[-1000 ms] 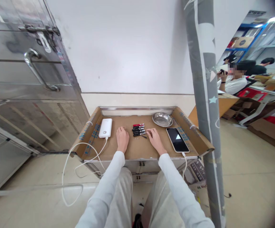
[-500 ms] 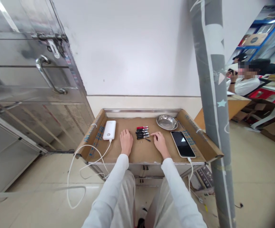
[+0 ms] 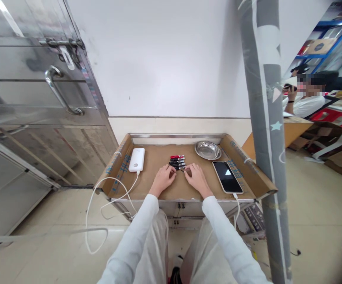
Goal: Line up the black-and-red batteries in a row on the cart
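A: Change since half a second ago: the left hand point(image 3: 162, 179) has shifted inward from the open cardboard toward the pens point(image 3: 177, 162); the right hand point(image 3: 197, 178) has also closed in. The two hands now sit just beside each other at the near end of the pen row.

B: Hand state?

A: Left hand: fingers curled, tips at the nearest pen. Right hand: fingers bent, tips at the same end of the row. Whether either hand actually grips a pen cannot be told; the contact point is too small to resolve.

B: Surface and materials, near to far?

A: One white cable point(image 3: 100, 205) loops down off the near left edge. The work surface is a tray table point(image 3: 147, 189) lined with brown corrugated cardboard, side flaps folded up. On it: one white rounded power bank point(image 3: 137, 159) at left, and one smartphone point(image 3: 227, 176) with a glossy dark screen at right. The pens lie at centre, stacked in a parallel row; about five, mostly black, the farthest with a red cap. One shallow, shiny round metal dish point(image 3: 208, 150) sits at far right.

B: Beyond?

A: Steel door with one curved handle point(image 3: 60, 92) at left, grey padded pillar point(image 3: 265, 118) at right.
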The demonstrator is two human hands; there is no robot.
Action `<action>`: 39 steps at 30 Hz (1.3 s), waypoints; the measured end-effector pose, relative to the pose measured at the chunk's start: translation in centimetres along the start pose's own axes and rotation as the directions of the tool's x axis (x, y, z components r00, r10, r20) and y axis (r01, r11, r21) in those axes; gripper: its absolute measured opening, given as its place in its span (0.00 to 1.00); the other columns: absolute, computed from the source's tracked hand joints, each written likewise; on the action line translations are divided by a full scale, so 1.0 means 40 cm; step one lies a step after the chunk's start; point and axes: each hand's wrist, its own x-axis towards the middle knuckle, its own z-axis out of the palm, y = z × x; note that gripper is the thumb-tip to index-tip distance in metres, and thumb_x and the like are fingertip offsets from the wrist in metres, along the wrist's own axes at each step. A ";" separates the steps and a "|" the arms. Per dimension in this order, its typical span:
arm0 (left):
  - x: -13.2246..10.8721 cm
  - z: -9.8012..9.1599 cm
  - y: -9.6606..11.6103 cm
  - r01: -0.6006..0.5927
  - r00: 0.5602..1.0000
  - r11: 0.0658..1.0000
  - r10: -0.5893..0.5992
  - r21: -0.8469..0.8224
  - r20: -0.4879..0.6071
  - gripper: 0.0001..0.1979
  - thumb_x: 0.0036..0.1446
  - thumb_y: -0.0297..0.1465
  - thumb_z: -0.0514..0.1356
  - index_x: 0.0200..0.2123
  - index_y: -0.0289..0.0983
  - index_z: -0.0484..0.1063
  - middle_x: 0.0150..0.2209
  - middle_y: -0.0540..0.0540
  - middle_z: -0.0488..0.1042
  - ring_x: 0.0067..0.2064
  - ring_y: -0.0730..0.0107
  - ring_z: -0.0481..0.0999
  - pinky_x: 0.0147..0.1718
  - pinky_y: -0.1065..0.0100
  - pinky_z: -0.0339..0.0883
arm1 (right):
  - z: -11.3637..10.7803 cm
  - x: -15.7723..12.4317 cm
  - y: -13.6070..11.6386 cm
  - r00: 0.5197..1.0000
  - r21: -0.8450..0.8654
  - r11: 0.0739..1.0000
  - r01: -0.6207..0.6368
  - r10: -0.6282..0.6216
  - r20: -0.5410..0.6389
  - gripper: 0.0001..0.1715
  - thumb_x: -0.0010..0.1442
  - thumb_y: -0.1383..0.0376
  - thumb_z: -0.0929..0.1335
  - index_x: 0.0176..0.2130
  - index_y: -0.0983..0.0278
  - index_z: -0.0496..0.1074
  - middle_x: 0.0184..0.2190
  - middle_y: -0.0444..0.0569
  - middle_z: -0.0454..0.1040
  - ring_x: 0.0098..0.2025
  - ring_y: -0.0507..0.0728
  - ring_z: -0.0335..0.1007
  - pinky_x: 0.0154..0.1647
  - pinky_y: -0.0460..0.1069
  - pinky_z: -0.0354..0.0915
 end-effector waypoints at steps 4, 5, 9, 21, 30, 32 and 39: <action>0.005 -0.001 -0.002 0.004 1.000 1.000 -0.005 0.027 0.019 0.05 0.58 0.32 0.55 0.34 0.40 0.70 0.36 0.46 0.69 0.39 0.64 0.70 0.41 0.62 0.61 | 0.001 -0.012 0.008 1.000 -0.027 1.000 0.006 -0.006 0.030 0.07 0.61 0.63 0.62 0.37 0.61 0.68 0.36 0.50 0.69 0.40 0.59 0.63 0.41 0.52 0.56; 0.010 0.001 -0.003 0.003 1.000 0.999 -0.004 0.035 0.013 0.05 0.59 0.33 0.55 0.35 0.40 0.70 0.36 0.46 0.69 0.39 0.64 0.69 0.42 0.62 0.61 | 0.001 -0.010 0.009 0.999 -0.019 1.000 0.012 -0.011 0.036 0.08 0.61 0.63 0.62 0.37 0.60 0.69 0.36 0.50 0.70 0.40 0.59 0.63 0.41 0.52 0.56; 0.041 0.017 -0.012 0.023 0.995 0.995 -0.013 0.097 -0.100 0.09 0.62 0.34 0.51 0.38 0.39 0.69 0.37 0.45 0.69 0.41 0.64 0.69 0.44 0.62 0.62 | 0.006 0.021 0.002 0.999 0.004 1.000 0.013 -0.013 -0.030 0.12 0.64 0.62 0.59 0.40 0.61 0.69 0.38 0.52 0.71 0.41 0.60 0.63 0.43 0.53 0.56; 0.073 0.040 -0.030 -0.086 0.975 0.996 0.086 0.012 -0.207 0.09 0.64 0.34 0.50 0.40 0.39 0.68 0.38 0.46 0.71 0.41 0.67 0.71 0.44 0.63 0.66 | 0.035 0.055 -0.019 0.991 0.031 0.997 0.069 -0.065 -0.121 0.17 0.67 0.63 0.55 0.43 0.64 0.69 0.38 0.53 0.74 0.40 0.59 0.66 0.43 0.53 0.60; 0.070 0.031 -0.019 -0.115 0.971 0.993 0.115 0.011 -0.208 0.09 0.64 0.33 0.50 0.40 0.38 0.69 0.38 0.45 0.71 0.42 0.67 0.71 0.44 0.63 0.66 | 0.030 0.049 -0.020 0.988 0.028 0.997 0.077 -0.073 -0.136 0.18 0.67 0.63 0.54 0.44 0.63 0.68 0.38 0.54 0.73 0.40 0.60 0.68 0.44 0.54 0.63; 0.070 0.032 -0.020 -0.103 0.969 0.994 0.105 0.022 -0.224 0.10 0.64 0.33 0.49 0.40 0.38 0.68 0.38 0.45 0.71 0.42 0.67 0.71 0.44 0.63 0.66 | 0.029 0.049 -0.022 0.988 0.032 0.996 0.083 -0.078 -0.133 0.18 0.67 0.63 0.54 0.44 0.64 0.67 0.39 0.54 0.73 0.41 0.60 0.68 0.44 0.54 0.64; 0.069 0.033 -0.021 -0.112 0.967 0.994 0.110 0.008 -0.231 0.10 0.64 0.33 0.48 0.40 0.38 0.68 0.38 0.46 0.71 0.41 0.68 0.71 0.45 0.64 0.66 | 0.033 0.047 -0.017 0.989 0.072 0.994 0.086 -0.076 -0.130 0.17 0.67 0.64 0.54 0.44 0.64 0.67 0.39 0.54 0.72 0.42 0.59 0.67 0.46 0.55 0.64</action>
